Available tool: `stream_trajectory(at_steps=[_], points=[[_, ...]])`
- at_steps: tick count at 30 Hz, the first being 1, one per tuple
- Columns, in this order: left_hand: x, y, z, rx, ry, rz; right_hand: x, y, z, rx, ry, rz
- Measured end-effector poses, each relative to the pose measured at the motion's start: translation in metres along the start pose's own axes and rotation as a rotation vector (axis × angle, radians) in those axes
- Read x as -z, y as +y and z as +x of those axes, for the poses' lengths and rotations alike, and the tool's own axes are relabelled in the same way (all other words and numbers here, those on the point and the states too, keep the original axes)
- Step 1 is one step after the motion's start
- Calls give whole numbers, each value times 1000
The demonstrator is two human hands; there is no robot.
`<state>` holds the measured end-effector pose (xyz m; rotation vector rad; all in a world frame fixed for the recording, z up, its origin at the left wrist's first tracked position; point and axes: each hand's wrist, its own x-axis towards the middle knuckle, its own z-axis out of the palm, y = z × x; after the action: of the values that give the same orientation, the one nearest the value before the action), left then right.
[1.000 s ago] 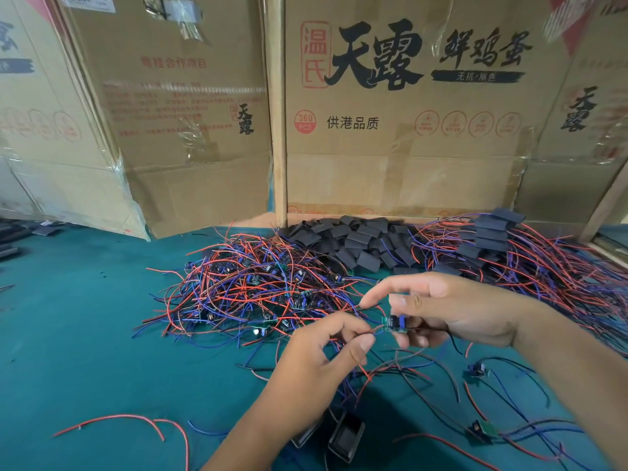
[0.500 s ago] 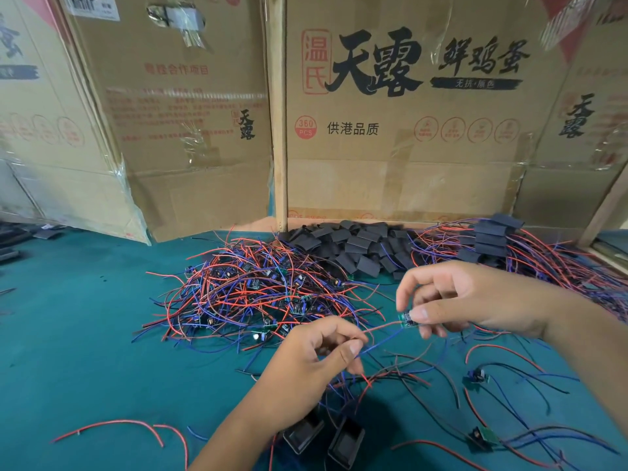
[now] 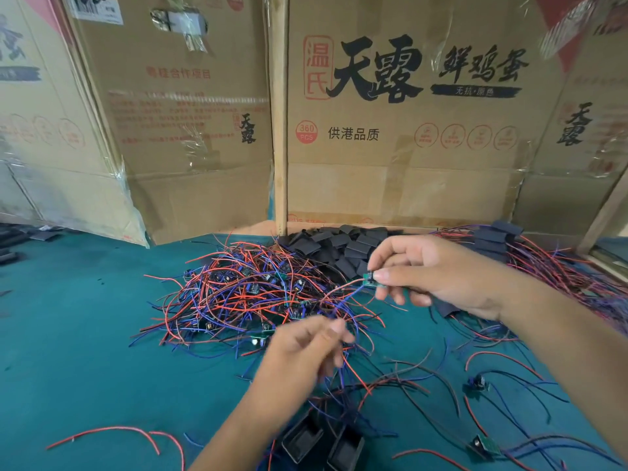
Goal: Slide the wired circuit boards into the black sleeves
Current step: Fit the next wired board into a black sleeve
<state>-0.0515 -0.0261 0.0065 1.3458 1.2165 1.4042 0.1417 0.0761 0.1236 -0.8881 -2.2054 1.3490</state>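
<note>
My right hand pinches a small green circuit board between thumb and forefinger, held above the table. Its red and blue wires run down and left to my left hand, whose curled fingers pinch them; this hand is motion-blurred. A tangled pile of wired boards lies behind my left hand. A heap of black sleeves sits at the foot of the cardboard wall, partly hidden by my right hand. Two black sleeves lie near my left forearm.
Cardboard boxes wall off the back of the teal table. Sleeved boards with wires pile at the right. Loose boards and a second loose board lie front right; a stray red wire lies front left.
My right hand has lifted the board up and to the right, drawing its wires taut out of the tangle. My left hand has shifted slightly while keeping hold of the wires.
</note>
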Motion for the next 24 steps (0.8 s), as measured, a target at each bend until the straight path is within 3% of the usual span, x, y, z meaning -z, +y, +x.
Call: stream_trajectory(at_steps=[3, 10, 15, 19, 21, 24], points=[[-21, 2, -8, 35, -170, -229, -18, -1, 5, 51, -63, 26], [-24, 6, -4, 5, 151, -389, -45, 14, 13, 76, -86, 87], [-21, 5, -1, 99, 252, -581, -55, 21, 31, 71, -30, 44], [-15, 5, 4, 139, 312, -627, -44, 23, 47, 35, -219, 53], [-13, 5, 5, 145, 341, -639, -25, 30, 67, 23, -135, -6], [-12, 2, 5, 157, 334, -628, 9, 54, 115, -74, 221, -292]])
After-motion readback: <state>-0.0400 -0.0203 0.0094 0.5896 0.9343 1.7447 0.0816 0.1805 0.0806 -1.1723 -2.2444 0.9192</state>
